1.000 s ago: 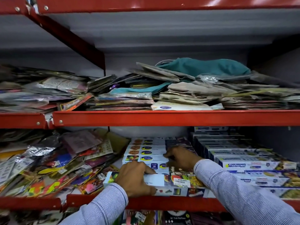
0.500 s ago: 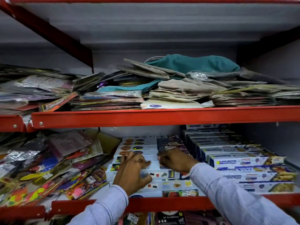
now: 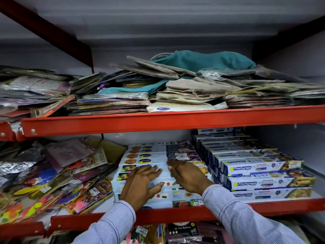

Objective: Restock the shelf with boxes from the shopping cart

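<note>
On the red steel shelf (image 3: pixel 175 214) I press a stack of long white boxes (image 3: pixel 146 156) level, so it sits flush and likely leaves room for more. To its right stands a taller blue-and-white Freshwrapp stack (image 3: pixel 255 169), just beside it; loose bright packets (image 3: pixel 52 182) slump to the left. Above, a second shelf (image 3: pixel 158 120) carries flattened bags under a teal cloth (image 3: pixel 202 61). My left hand (image 3: pixel 140 184) and right hand (image 3: pixel 189 177) lie flat, each grip released, fingers spread on the box tops. The cart is out of view.
</note>
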